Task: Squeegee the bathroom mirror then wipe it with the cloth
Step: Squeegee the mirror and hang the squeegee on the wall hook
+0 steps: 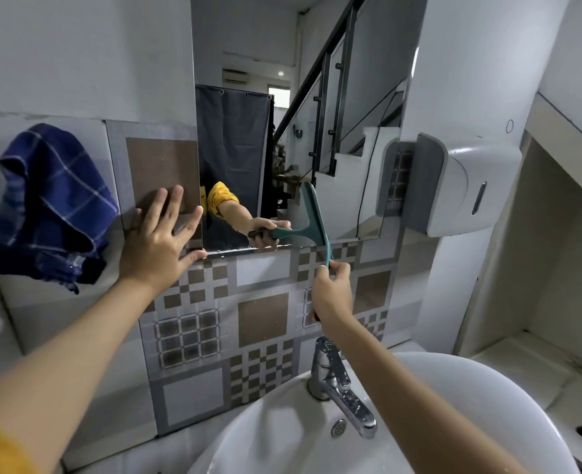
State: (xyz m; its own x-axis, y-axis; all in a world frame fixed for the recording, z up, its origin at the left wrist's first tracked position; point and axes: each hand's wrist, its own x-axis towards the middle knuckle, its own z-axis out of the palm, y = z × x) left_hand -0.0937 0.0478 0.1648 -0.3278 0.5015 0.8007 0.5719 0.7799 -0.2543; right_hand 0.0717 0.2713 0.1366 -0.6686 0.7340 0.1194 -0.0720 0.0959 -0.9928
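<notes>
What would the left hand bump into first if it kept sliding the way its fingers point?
The left hand lies flat on the tiled wall, fingers pointing up and slightly right. Sliding on, it would probably meet the mirror edge first.

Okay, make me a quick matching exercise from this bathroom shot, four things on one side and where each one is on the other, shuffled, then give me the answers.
Things:
1. blue checked cloth
2. teal squeegee
3. left hand
4. tap

Places:
A. on the rim of the white basin
B. pressed flat on the tiled wall beside the mirror
C. hanging on the wall at far left
D. against the mirror's lower edge, held by the right hand

Pairs: 1-C, 2-D, 3-B, 4-A
</notes>
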